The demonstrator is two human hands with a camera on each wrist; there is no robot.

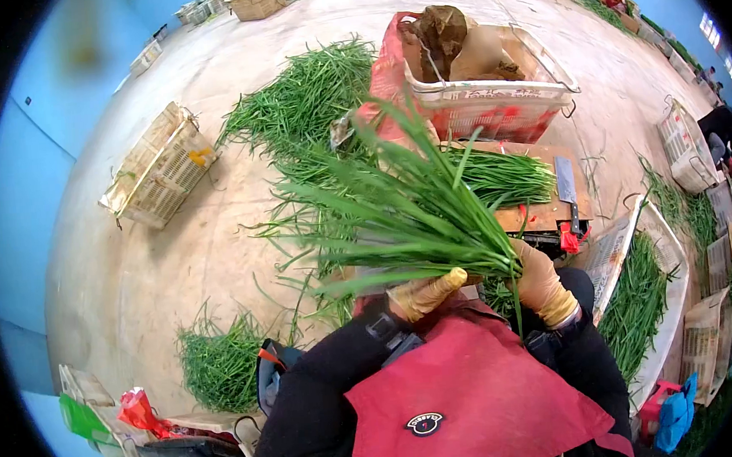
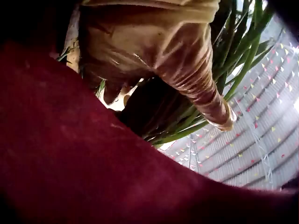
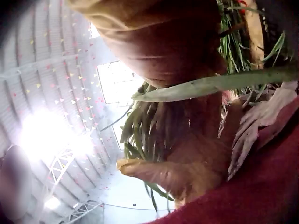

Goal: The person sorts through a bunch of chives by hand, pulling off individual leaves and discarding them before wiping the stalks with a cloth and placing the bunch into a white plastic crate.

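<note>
A bunch of garlic chives (image 1: 432,216) fans out up and to the left in front of the red apron (image 1: 476,389). My gloved right hand (image 1: 545,283) grips its stem end, and one loose leaf (image 3: 201,88) crosses below that hand in the right wrist view. Under the bunch, my gloved left hand (image 1: 425,296) touches the stems with its thumb straight, its tip wrapped in yellow. The right wrist view shows the left palm (image 3: 187,175) spread beside the stems. Leaves hide part of the left fingers in the head view.
Ahead stands a cutting board (image 1: 541,213) with a chive pile (image 1: 505,176) and a cleaver (image 1: 566,183). Behind it is a white crate (image 1: 493,108). Loose chives (image 1: 299,98) cover the floor ahead; a crate of chives (image 1: 675,277) sits at right, another crate (image 1: 161,170) at left.
</note>
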